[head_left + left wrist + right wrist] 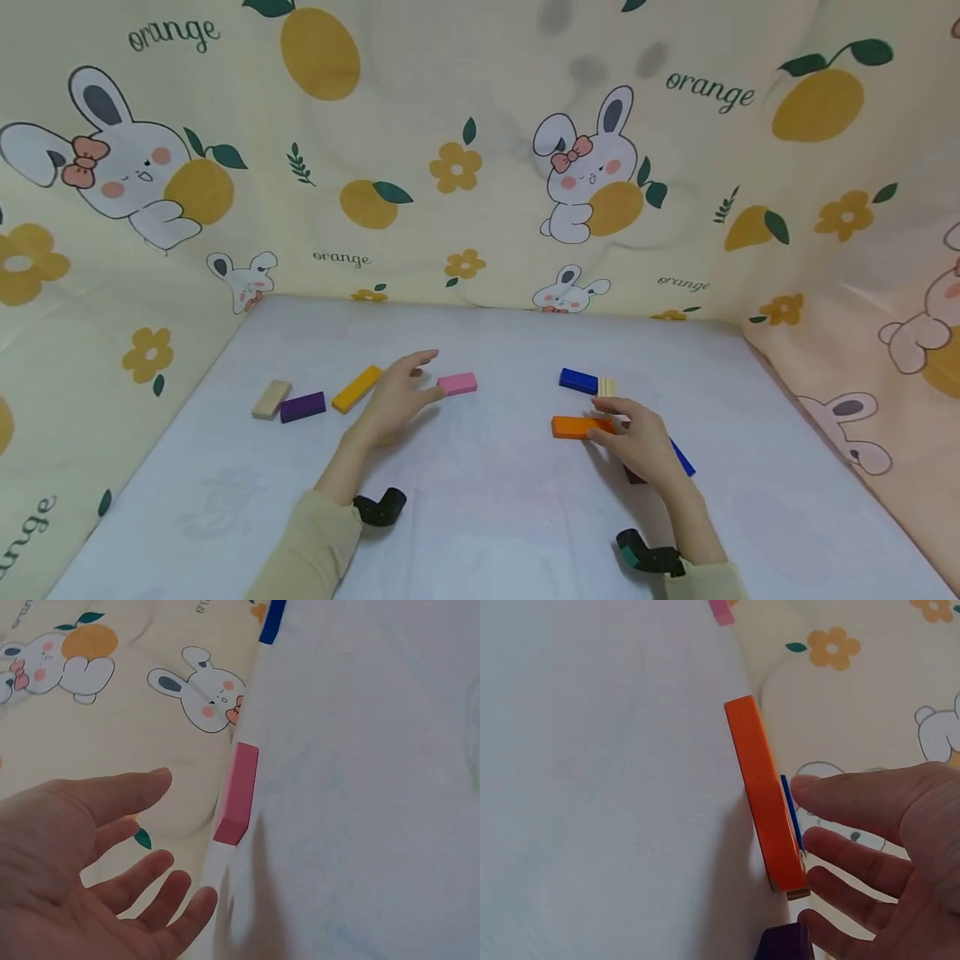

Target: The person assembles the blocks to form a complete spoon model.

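My left hand (393, 404) hovers with parted fingers just left of a pink block (459, 383). In the left wrist view, that hand (97, 862) holds nothing, with a gap between it and the pink block (238, 795). An orange block (573, 427) lies by the fingertips of my right hand (641, 442). In the right wrist view, the right hand (885, 847) has spread fingers beside the orange block (759, 787); whether they touch it, I cannot tell. Part of the orange block is covered by the hand in the head view.
On the left of the white table (480, 517) lie a beige block (272, 400), a purple block (303, 407) and a yellow block (356, 389). A blue block (578, 381) touches a pale ridged piece (606, 387). Another blue block (683, 457) and a dark block (633, 476) are partly hidden.
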Available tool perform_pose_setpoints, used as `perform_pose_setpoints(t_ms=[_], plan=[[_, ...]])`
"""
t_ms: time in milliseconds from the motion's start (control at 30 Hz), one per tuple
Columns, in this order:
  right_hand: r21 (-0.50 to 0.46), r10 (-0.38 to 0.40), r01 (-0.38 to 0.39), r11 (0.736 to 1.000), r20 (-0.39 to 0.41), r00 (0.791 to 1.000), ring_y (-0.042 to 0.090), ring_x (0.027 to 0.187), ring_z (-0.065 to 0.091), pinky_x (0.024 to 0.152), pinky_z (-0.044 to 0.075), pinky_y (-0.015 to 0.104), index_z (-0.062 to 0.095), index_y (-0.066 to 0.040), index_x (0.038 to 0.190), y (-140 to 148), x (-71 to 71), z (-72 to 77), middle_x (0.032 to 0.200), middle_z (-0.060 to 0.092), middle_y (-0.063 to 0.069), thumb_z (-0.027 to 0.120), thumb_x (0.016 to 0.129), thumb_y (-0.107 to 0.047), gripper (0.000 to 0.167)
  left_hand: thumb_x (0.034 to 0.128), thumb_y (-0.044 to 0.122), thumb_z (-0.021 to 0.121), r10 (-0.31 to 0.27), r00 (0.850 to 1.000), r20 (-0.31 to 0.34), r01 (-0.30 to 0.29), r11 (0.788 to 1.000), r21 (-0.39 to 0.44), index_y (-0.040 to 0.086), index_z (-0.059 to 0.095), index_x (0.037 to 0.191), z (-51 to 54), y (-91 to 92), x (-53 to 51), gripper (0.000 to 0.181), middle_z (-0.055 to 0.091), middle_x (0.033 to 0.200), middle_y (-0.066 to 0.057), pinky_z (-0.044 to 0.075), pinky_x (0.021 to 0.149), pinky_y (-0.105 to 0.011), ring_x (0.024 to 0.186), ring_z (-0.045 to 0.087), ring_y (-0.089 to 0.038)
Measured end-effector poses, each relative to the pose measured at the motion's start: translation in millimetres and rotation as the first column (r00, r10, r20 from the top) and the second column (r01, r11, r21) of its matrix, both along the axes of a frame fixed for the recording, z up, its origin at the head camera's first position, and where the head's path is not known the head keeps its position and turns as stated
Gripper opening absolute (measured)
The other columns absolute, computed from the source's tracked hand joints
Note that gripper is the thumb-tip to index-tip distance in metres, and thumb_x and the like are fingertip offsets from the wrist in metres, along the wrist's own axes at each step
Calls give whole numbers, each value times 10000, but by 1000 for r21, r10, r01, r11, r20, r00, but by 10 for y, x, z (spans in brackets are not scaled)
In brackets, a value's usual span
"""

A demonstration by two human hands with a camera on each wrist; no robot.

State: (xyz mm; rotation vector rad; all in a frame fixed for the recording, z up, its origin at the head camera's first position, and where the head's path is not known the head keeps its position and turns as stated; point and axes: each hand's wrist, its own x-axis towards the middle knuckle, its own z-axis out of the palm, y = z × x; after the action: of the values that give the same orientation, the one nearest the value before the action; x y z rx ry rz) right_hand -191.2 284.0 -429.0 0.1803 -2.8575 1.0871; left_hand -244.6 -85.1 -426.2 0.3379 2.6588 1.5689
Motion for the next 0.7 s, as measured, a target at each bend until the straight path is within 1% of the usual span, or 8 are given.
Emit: perform_pose_setpoints(t_ms=[100,200,333,433,533,700], plan=[[-4,2,-2,1000,11,1000,367,1167,542,941,464,522,625,-26,1297,29,6,-9,1245,624,157,758,871,-121,457,897,161,733,17,1000,21,-18,999,41,145,513,1432,-38,1,-32,578,480,1442,-91,412,1011,-492,1252,469,-309],[-5,2,-2,1000,20,1000,350,1129,565,914,491,499,629,-18,1287,63,-3,-16,1234,632,155,750,870,-92,440,893,145,733,22,1000,18,-23,999,46,113,523,1419,-84,1,-59,567,502,1423,-112,409,1014,-489,1241,481,-310],[-22,0,1,1000,40,999,327,1060,601,882,516,468,640,-12,1262,90,-14,-19,1202,643,154,743,868,-63,410,895,135,729,8,1000,14,-8,1000,29,90,545,1398,-138,9,-87,537,535,1387,-118,421,1004,-476,1207,511,-304],[-45,3,0,999,57,998,310,1025,614,866,527,449,651,-15,1243,99,-16,-24,1177,652,138,750,865,-60,393,897,130,729,-9,1000,16,9,1000,12,100,560,1389,-153,18,-99,521,557,1357,-117,439,988,-466,1174,533,-301],[-59,10,-6,998,62,998,298,1021,612,866,529,436,657,-19,1235,117,-20,-43,1165,657,125,758,858,-60,392,895,128,733,-17,1000,21,17,1000,-10,118,566,1388,-164,23,-109,521,581,1316,-106,450,975,-458,1146,548,-291],[-83,-6,13,996,90,996,275,1026,611,862,533,391,664,-54,1246,165,-20,-92,1171,655,103,770,855,-78,406,887,111,740,-24,999,29,25,999,-22,112,581,1372,-190,27,-128,511,618,1242,-77,454,968,-431,1105,555,-275]])
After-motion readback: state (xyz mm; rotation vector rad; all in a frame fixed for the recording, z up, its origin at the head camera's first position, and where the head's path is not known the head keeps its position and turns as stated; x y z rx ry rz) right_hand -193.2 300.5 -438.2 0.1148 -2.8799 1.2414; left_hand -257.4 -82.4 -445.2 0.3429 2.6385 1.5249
